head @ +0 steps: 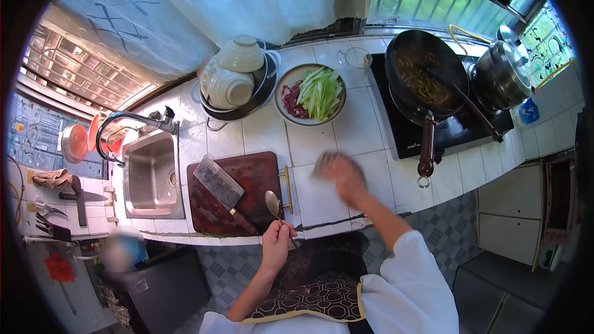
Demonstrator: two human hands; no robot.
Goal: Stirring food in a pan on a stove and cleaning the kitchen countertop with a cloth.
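Observation:
My left hand (277, 241) grips the handle of a metal spoon (272, 203), its bowl pointing up beside the right edge of a dark red cutting board (260, 171). A cleaver (219, 183) lies flat on that board. My right hand (345, 178), blurred, presses on a greyish cloth (323, 165) on the white tiled counter (311, 195). Behind it stands a plate (279, 109) with raw meat pieces (293, 102) and cut green vegetables (320, 93). To the right, a wok (400, 88) with brown food and a long-handled utensil (478, 111) sits on a black cooktop (403, 141).
Stacked white bowls (234, 86) fill a pot at the back. A steel sink (151, 181) with a black faucet (125, 116) is at left. A lidded steel pot (503, 76) stands right of the wok, whose handle (427, 144) juts towards the counter's front edge. A glass cup (356, 58) stands behind.

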